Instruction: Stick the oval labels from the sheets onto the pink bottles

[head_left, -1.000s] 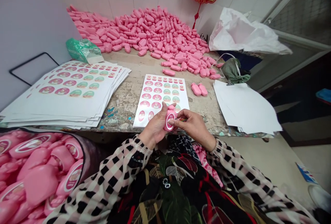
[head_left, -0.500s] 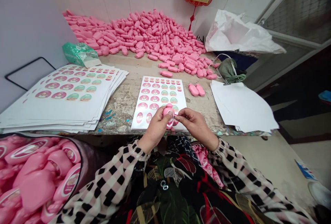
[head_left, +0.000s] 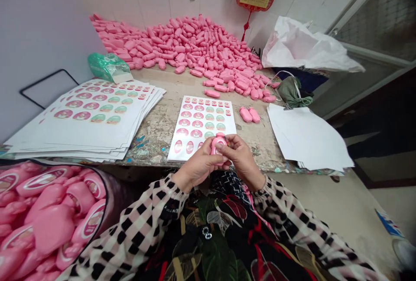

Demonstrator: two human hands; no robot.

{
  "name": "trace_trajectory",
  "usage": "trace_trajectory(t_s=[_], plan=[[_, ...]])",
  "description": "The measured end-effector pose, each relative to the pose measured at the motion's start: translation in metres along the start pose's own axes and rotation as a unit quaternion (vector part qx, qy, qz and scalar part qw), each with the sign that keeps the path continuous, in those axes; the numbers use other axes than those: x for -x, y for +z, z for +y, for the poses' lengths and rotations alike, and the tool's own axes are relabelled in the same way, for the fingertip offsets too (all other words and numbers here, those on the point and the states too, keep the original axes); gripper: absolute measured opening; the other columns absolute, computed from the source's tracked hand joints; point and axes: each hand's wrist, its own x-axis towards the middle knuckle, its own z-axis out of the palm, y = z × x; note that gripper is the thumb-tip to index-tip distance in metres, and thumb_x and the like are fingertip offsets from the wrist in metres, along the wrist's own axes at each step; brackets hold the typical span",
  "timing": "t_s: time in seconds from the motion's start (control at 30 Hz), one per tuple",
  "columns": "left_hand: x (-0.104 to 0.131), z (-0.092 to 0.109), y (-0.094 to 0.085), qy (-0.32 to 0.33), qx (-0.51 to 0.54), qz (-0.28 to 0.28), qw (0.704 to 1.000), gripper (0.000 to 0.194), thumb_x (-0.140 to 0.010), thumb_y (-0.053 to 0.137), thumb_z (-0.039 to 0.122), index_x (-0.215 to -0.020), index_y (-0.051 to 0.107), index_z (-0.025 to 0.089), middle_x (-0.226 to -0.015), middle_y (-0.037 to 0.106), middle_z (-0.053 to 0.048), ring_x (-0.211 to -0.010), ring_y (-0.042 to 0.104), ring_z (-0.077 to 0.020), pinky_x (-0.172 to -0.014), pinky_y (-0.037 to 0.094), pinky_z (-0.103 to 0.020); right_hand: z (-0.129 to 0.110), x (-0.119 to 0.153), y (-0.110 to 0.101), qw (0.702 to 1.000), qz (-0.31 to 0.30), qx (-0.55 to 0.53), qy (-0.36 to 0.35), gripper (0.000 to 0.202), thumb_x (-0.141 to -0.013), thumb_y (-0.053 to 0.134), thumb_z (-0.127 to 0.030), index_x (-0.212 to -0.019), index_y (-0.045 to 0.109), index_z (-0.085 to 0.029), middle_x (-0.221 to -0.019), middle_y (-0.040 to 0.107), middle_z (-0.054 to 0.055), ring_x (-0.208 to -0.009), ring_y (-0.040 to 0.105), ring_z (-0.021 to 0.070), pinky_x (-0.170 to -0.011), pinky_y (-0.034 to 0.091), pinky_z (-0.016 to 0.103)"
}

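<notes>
Head view: what do the hands have?

Both are on 1 small pink bottle (head_left: 215, 144), just above the near table (head_left: 159, 129) edge. The left hand (head_left: 200, 162) is wrapped narrowly round its lower part, and the right hand (head_left: 241, 155) pinches it from the other side, thumb across the front.

And the step?

I'd judge it is pressing down an oval label (head_left: 221, 141), part of which shows by that thumb. Whether its edges lie flat, I cannot tell. The next move seems to call for a steady left grip and even thumb pressure, so that no crease forms.

What lies close by?

A stack of label sheets (head_left: 203, 112) sits just beyond the bottle, partly covered by the hands, and 2 loose bottles (head_left: 246, 115) lie side by side to its right. Behind them, a big heap (head_left: 195, 45) of pink bottles rests against the wall.

Any containers?

At lower left, a large bag (head_left: 113, 185) is full of pink bottles, many showing oval labels. At the back stand a green plastic packet (head_left: 108, 66) and a crumpled white sack (head_left: 299, 43); I cannot tell what is in those 2.
</notes>
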Motion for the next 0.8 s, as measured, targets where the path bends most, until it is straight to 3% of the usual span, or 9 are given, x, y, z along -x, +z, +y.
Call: trace_trajectory(t_s=[0.17,0.27,0.33,0.5,0.6,0.8], plan=[[0.009,0.003,-0.005,-0.040,-0.040,-0.049,0.997,0.059,-0.069,0.064,0.015,-0.118,0.034,0.025,-0.077,0.055,0.002,-0.060,0.060,-0.0108,-0.053,0.047,-0.023,0.008,0.007,0.000,0.999,-0.009,-0.036,0.008,0.028,-0.067,0.070,-0.040,-0.079,0.056,-0.019,-0.065,0.056,-0.004,-0.050,0.046,0.0069,-0.044,0.035,0.019],[0.020,0.011,-0.010,-0.051,-0.065,-0.045,0.996,0.062,-0.069,0.066,0.019,-0.121,0.033,0.026,-0.074,0.054,0.002,-0.055,0.057,-0.0089,-0.047,0.044,-0.019,0.008,0.005,-0.011,1.000,-0.023,0.013,0.017,0.027,-0.069,0.067,-0.042,-0.078,0.059,-0.018,-0.063,0.055,-0.003,-0.050,0.045,0.0075,-0.046,0.036,0.020],[0.031,0.017,-0.016,-0.031,-0.088,-0.017,0.995,0.054,-0.075,0.062,0.031,-0.121,0.034,0.024,-0.071,0.054,0.002,-0.052,0.055,-0.0081,-0.044,0.042,-0.018,0.007,0.000,-0.022,0.997,-0.017,0.079,0.001,0.025,-0.068,0.069,-0.041,-0.078,0.061,-0.018,-0.064,0.055,-0.003,-0.054,0.046,0.0078,-0.050,0.036,0.020],[0.061,0.020,-0.033,0.042,-0.123,0.127,0.983,0.044,-0.080,0.047,0.054,-0.108,0.042,0.020,-0.063,0.053,0.003,-0.043,0.049,-0.0065,-0.035,0.033,-0.014,0.007,-0.009,-0.042,0.985,0.049,0.161,-0.033,0.025,-0.064,0.073,-0.038,-0.079,0.064,-0.020,-0.068,0.056,-0.002,-0.060,0.047,0.0091,-0.055,0.036,0.021],[0.065,0.011,-0.035,0.044,-0.120,0.158,0.979,0.043,-0.081,0.043,0.056,-0.104,0.042,0.020,-0.058,0.052,0.004,-0.039,0.046,-0.0067,-0.031,0.030,-0.014,0.008,0.003,-0.035,0.989,0.015,0.150,0.007,0.027,-0.065,0.072,-0.040,-0.080,0.064,-0.019,-0.068,0.057,-0.001,-0.058,0.046,0.0102,-0.053,0.036,0.022],[0.046,-0.005,-0.016,0.009,-0.072,0.115,0.991,0.047,-0.083,0.039,0.055,-0.112,0.043,0.019,-0.063,0.055,0.001,-0.045,0.052,-0.0097,-0.038,0.038,-0.019,0.007,0.029,0.000,0.993,-0.100,0.034,0.058,0.025,-0.075,0.063,-0.042,-0.080,0.065,-0.018,-0.070,0.060,-0.001,-0.063,0.050,0.0106,-0.062,0.040,0.024]])
